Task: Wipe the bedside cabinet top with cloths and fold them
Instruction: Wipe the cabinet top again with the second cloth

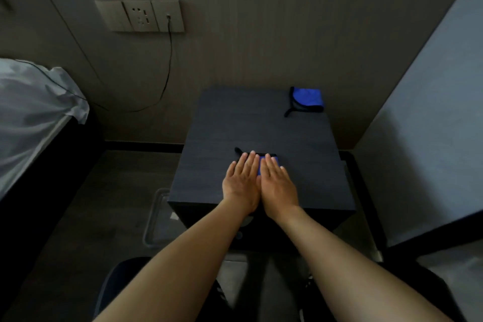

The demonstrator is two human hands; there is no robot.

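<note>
Bedside cabinet [261,123]: dark, wood-grained top, standing against a beige panelled wall [261,34]; serves as the counter for both cloths.

Left hand [241,181]: palm down, flat on the near-centre of the cabinet top. Fingers [247,162] straight and held together, gripping nothing, pressing onto the near cloth.

Right hand [277,183]: palm down, flat, its inner edge touching the left hand. Fingers straight and close together, likewise gripping nothing, laid over the same cloth.

Near cloth [260,166]: blue with dark edging, folded small, lying under both sets of fingers. Only a strip shows between the two hands, plus a sliver by the right fingertips. A dark edge runs just beyond the fingertips, and a short dark loop pokes out past the left fingertips.

Far cloth [308,99]: blue with dark trim, folded, resting at the cabinet's far right corner, well beyond the fingers and apart from them. A dark loop trails from its near-left edge onto the top.

Socket panel [142,16]: on the wall, far beyond and left of the fingers. A black cable [167,73] is plugged in and droops down toward the bed.

Bed [34,112]: white bedding, well to the left of the fingers.

Clear bin [156,217]: on the floor, left of the cabinet, below the left forearm.
</note>
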